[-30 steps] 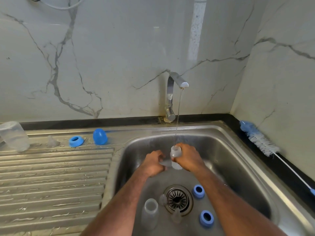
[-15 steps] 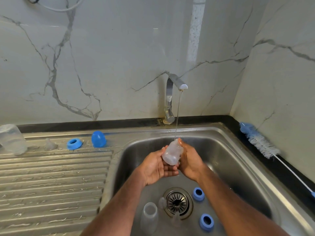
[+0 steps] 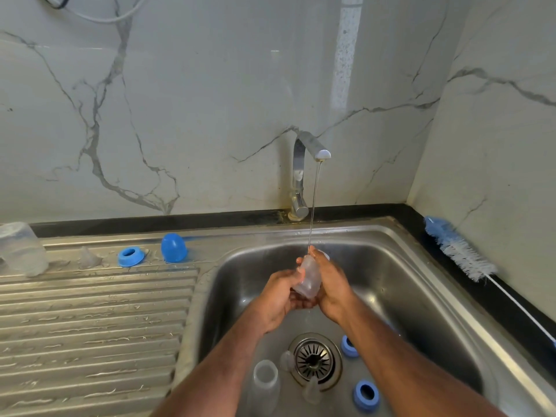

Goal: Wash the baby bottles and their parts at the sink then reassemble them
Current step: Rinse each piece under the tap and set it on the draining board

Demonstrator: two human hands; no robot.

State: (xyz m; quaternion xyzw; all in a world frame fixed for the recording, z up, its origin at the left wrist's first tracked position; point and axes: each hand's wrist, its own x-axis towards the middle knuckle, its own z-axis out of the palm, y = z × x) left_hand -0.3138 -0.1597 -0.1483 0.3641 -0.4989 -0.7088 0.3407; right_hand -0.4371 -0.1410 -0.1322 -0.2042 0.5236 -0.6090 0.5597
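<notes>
Both hands (image 3: 310, 291) around tilted clear bottle (image 3: 308, 276) under the tap stream (image 3: 313, 212)

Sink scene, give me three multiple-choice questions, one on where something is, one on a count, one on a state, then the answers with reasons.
1. Where does the bottle brush lie?
A. on the counter edge right of the basin
B. on the draining board
C. in the basin

2. How many blue rings lie in the basin?
A. none
B. two
C. four

3. What is the tap doing?
A. shut off
B. running a thin stream
C. spraying wide

Answers: 1 A, its bristles rest by the right wall. 2 B, one ring beside the drain, another nearer the camera. 3 B, a thin stream falls onto the clear bottle held by the left hand and right hand.
</notes>
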